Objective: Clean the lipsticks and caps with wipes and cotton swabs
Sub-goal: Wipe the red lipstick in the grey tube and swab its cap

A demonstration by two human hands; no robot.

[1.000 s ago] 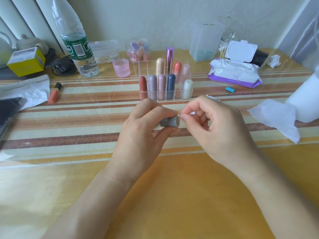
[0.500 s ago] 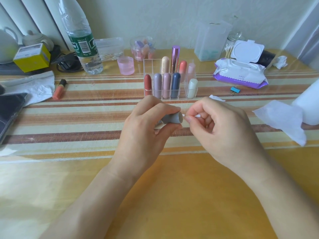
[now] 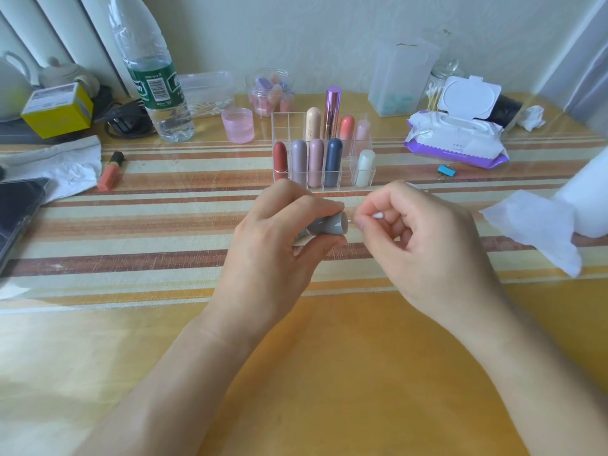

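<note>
L hand (image 3: 279, 238) curls round the grey lipstick cap (image 3: 329, 223), 6 o'clock of the acrylic organiser (image 3: 280, 126), mouth facing 3 o'clock. R hand (image 3: 418, 238) pinches a cotton swab (image 3: 378, 216) just beside it. Cap looks light, hard, glossy (prob slippery): grip its barrel.

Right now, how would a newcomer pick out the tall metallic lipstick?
On the striped cloth stands a clear organizer. In its back row, between a cream tube and a coral tube, is the metallic pink lipstick. It alone is shiny, flat-topped and tallest.
</note>
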